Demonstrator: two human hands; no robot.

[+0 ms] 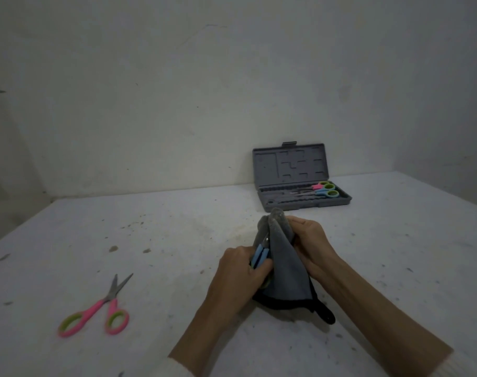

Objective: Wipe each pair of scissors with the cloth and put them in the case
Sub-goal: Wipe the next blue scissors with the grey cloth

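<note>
Item, nearest the lens: two bare forearms with pale sleeve cuffs at the frame's lower edge, leading to the hands at centre.

Left hand (240, 268): fingers curled round the handles of the blue scissors (260, 256); handles smooth blue plastic, blades mostly hidden in fabric, only a short glint of metal showing.

Right hand (310, 242): pinching the cloth (283, 270) around the blade end. Cloth grey, soft, napped, with a black bound hem and a black loop trailing onto the bench (395, 268).

Step in hand, by judgement: wiping the blue pair, held just above the bench. Next move would call for freeing the blades from the fabric and carrying the pair to the case, laid beside those already there.

Pink scissors (96, 311): flat on the bench, well apart to the left, blades slightly parted; pink handles, green-lined loops, dull steel blades. Seemingly not yet wiped.

Case (302, 198): grey moulded plastic, against the wall (177, 91), lid upright with recessed shapes; two pairs of scissors in case (323, 189) lying in the tray.

Bench: white, matt, flecked with specks and stains.
</note>
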